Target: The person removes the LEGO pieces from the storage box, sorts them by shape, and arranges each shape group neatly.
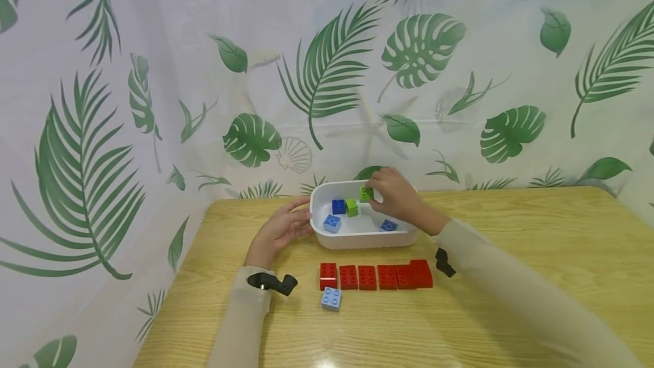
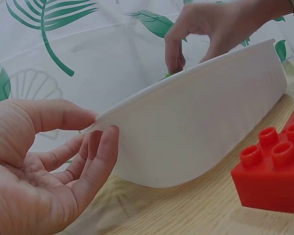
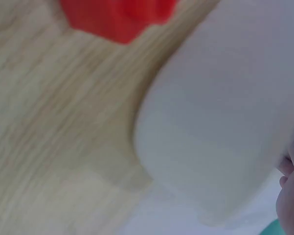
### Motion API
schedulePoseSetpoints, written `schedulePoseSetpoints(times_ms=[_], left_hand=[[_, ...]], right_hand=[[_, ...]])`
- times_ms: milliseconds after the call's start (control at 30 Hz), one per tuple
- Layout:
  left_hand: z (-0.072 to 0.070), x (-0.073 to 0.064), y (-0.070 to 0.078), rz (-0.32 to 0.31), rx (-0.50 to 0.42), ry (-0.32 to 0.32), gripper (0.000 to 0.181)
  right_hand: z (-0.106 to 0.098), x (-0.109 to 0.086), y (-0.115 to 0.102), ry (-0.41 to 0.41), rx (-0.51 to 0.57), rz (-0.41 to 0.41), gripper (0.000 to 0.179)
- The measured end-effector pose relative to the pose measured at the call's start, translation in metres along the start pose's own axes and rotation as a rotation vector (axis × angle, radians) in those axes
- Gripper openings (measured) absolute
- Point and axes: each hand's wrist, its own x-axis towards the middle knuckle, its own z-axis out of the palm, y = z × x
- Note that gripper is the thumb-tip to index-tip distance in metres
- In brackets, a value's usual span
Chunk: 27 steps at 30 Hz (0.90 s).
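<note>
- Head view: the green block (image 1: 366,194) is in my right hand (image 1: 397,193), pinched between the fingers, on their left side. It appears against the far wall of the white box (image 1: 365,241); whether it touches the floor of the box, I cannot tell.
- The long axis of the box goes from left to right, and my right hand reaches in over its right end.
- My left hand (image 1: 283,227) is at the left end, its fingers narrow and holding the rim.
- In the box I see four other blocks: a second green block (image 1: 351,207), left of the held one and a little nearer to me, beside a dark blue block (image 1: 338,206); a pale blue block (image 1: 332,223) at front left; a medium blue block (image 1: 389,225) at front right. To the second green block, my right hand is the nearer.
- On the table (image 1: 511,283), the red blocks (image 1: 367,277) make a row parallel to the box, between it and me. A light blue block (image 1: 331,299) lies just before the row's left end.
</note>
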Motion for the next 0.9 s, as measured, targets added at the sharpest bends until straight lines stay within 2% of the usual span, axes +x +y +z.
schedulePoseSetpoints(times_ms=[133,300,533,733,900], left_hand=[[0.001,-0.001,0.001,-0.001,-0.001,0.006,0.055],[0.002,-0.002,0.001,0.004,0.011,-0.001,0.055],[0.001,-0.003,0.000,0.005,0.004,-0.013,0.053],[0.001,-0.003,0.000,-0.003,-0.022,-0.006,0.054],[0.002,-0.002,0.000,-0.016,-0.055,-0.004,0.055]], right_hand=[[-0.013,-0.002,-0.007,0.074,0.028,-0.032,0.026],[-0.031,-0.008,-0.021,0.101,0.074,-0.065,0.024],[-0.056,-0.028,-0.050,0.154,0.125,-0.178,0.027],[-0.063,-0.046,-0.074,0.143,0.168,-0.225,0.029],[-0.062,-0.063,-0.095,0.072,0.213,-0.245,0.027]])
